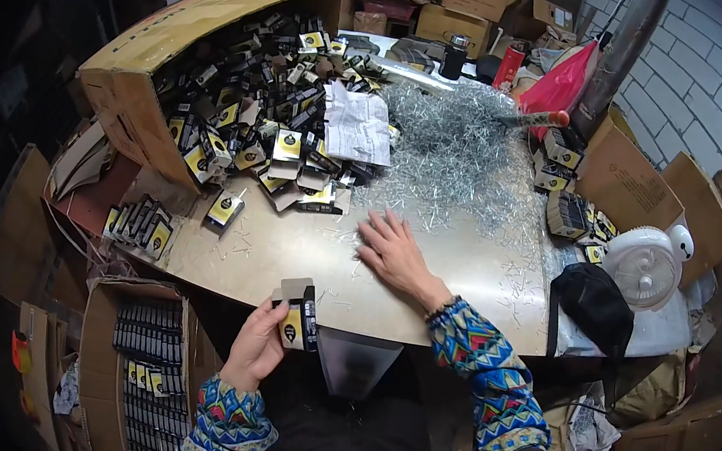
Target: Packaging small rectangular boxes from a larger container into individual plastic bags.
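Near the table's front edge, my left hand (256, 344) grips a small black, yellow and white carton (297, 323) whose top flap stands up. My right hand (398, 255) lies palm down on the metal tabletop (312, 260), fingers spread. Just beyond its fingertips starts a big heap of loose, thin silvery pins or nails (454, 147); their exact kind is too small to tell. Another small carton (224, 209) lies by itself left of centre. Whatever is inside the held carton cannot be seen.
A large tipped cardboard box (128, 119) spills many small cartons at left. A crumpled paper sheet (358, 125) lies on them. Below left, an open box (95, 356) holds packed rows. At right are a white fan (644, 268) and a black cap-like item (592, 305).
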### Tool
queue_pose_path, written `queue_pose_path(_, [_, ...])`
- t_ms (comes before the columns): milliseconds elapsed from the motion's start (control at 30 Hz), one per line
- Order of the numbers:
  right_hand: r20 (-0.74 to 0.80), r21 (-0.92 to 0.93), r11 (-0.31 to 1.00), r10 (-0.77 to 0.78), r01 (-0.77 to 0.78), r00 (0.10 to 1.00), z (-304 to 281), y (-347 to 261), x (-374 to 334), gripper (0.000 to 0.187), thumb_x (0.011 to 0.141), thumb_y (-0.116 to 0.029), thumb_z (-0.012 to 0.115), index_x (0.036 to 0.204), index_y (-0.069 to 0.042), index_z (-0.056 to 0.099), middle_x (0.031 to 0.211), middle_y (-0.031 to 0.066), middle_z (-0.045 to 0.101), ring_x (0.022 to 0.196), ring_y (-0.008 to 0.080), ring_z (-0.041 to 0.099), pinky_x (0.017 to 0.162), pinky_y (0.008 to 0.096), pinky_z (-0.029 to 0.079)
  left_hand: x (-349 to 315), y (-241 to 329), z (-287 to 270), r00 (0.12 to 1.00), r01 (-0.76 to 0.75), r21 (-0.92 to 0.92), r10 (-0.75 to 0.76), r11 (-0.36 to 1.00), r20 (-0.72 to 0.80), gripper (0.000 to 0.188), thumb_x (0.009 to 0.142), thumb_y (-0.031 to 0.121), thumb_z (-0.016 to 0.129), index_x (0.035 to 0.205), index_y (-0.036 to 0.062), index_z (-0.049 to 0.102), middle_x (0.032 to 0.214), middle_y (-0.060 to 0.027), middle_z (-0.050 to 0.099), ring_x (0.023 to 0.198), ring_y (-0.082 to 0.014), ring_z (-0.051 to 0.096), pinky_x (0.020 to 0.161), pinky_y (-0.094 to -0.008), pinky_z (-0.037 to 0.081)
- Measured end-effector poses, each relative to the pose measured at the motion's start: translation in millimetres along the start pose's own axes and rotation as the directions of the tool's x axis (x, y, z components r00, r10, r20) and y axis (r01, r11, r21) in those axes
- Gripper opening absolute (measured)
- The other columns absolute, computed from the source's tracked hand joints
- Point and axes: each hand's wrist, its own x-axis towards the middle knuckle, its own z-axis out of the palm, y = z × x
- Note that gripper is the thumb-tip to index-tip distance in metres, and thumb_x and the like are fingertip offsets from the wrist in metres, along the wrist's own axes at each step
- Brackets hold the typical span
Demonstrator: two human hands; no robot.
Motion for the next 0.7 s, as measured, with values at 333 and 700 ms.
queue_pose_path(333, [0.038, 0.587, 0.798, 0.143, -0.137, 0.989, -22.1, 10.4, -8.1, 0.036, 0.098, -0.025, 0.057, 0.130, -0.009, 0.059, 0.139, 0.0207, 0.052, 0.135, 0.0358, 0.043, 0.111, 0.0404, 0.036, -62.2, -68.3, -83.1, 0.958, 0.184, -0.091, -0.199, 0.979, -0.205, 0.032, 0.101, 0.019, 0.044, 0.133, 0.0133, 0.046, 0.123, -0.0088, 0.058, 0.111, -0.0266, 0.061, 0.082, -0.0532, 0.056])
queue_pose_path(700, [-0.025, 0.139, 0.988, -0.069, 0.071, 0.997, 22.8, -100.7, -35.4, 0.043, 0.096, -0.031, 0.054, 0.129, -0.003, 0.054, 0.142, 0.0205, 0.045, 0.135, 0.0387, 0.038, 0.110, 0.0533, 0.030, -60.8, -168.6, -48.7, 0.895, 0.403, 0.033, -0.386, 0.915, -0.223, 0.021, 0.089, 0.006, 0.064, 0.110, 0.0047, 0.060, 0.091, -0.0032, 0.065, 0.079, -0.0112, 0.063, 0.065, -0.0251, 0.052])
